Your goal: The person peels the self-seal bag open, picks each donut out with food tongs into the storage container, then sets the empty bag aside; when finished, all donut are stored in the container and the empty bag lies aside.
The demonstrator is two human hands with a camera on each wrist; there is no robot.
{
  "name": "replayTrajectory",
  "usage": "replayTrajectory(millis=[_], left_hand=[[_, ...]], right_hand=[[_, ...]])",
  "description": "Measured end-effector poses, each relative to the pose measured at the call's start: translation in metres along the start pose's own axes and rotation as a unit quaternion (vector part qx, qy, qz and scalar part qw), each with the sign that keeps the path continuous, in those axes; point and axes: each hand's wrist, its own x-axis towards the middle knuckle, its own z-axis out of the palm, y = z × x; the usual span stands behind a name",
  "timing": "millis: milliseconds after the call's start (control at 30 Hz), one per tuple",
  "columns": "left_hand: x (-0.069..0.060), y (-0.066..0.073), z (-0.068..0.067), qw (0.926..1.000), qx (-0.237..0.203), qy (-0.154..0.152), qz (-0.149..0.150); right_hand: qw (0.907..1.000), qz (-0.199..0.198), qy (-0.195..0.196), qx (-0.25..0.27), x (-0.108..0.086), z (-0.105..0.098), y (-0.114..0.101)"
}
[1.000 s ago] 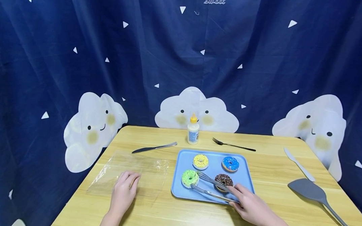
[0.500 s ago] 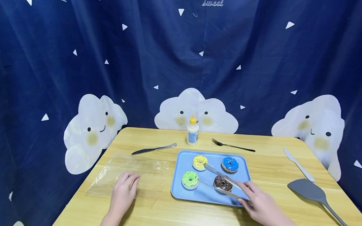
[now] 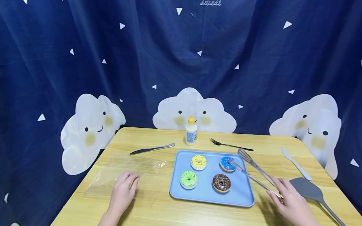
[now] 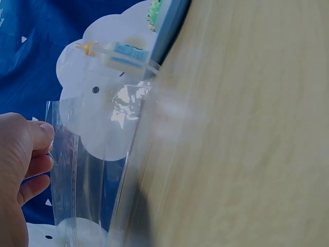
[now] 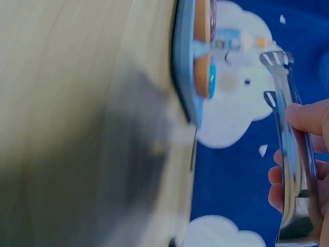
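My left hand pinches the edge of a clear plastic bag, which spreads over the table behind it. My right hand holds metal tongs; their tips are parted with nothing between them. In the head view, one tip overlaps the blue donut; whether it touches, I cannot tell. On the light blue tray also sit a yellow donut, a green donut and a chocolate donut. The right wrist view shows the tongs raised above the table.
A white bottle with a yellow cap stands behind the tray. A dark-bladed knife and a black fork lie at the back. To the right are a white knife and a grey spatula, partly behind my right hand.
My right hand has moved right with the tongs, off the chocolate donut towards the tray's right edge. The donuts stay in their places on the tray. My left hand keeps its place.
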Motion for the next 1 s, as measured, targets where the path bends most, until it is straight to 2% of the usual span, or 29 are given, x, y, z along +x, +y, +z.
replayTrajectory(millis=[133,300,433,600,833,933,1000], left_hand=[[0.003,-0.005,0.004,0.9995,0.012,-0.029,0.003],[0.008,-0.010,0.009,0.9980,0.024,-0.058,0.010],[0.009,-0.012,0.014,0.9946,0.035,-0.098,0.007],[0.005,-0.014,0.018,0.9870,0.037,-0.156,-0.010],[0.001,-0.016,0.023,0.9786,0.032,-0.201,-0.031],[0.000,-0.015,0.024,0.9704,0.025,-0.236,-0.046],[-0.001,-0.015,0.023,0.9631,0.024,-0.262,-0.055]], right_hand=[[0.9987,0.047,-0.003,-0.020,-0.008,-0.006,0.012],[0.9937,0.101,-0.035,-0.035,-0.018,-0.009,0.023],[0.9885,0.134,-0.059,-0.037,-0.024,-0.009,0.028],[0.9822,0.165,-0.084,-0.032,-0.030,-0.007,0.034],[0.9816,0.169,-0.086,-0.020,-0.033,0.002,0.040],[0.9775,0.183,-0.104,-0.014,-0.034,0.005,0.040],[0.9707,0.203,-0.128,-0.012,-0.034,0.006,0.039]])
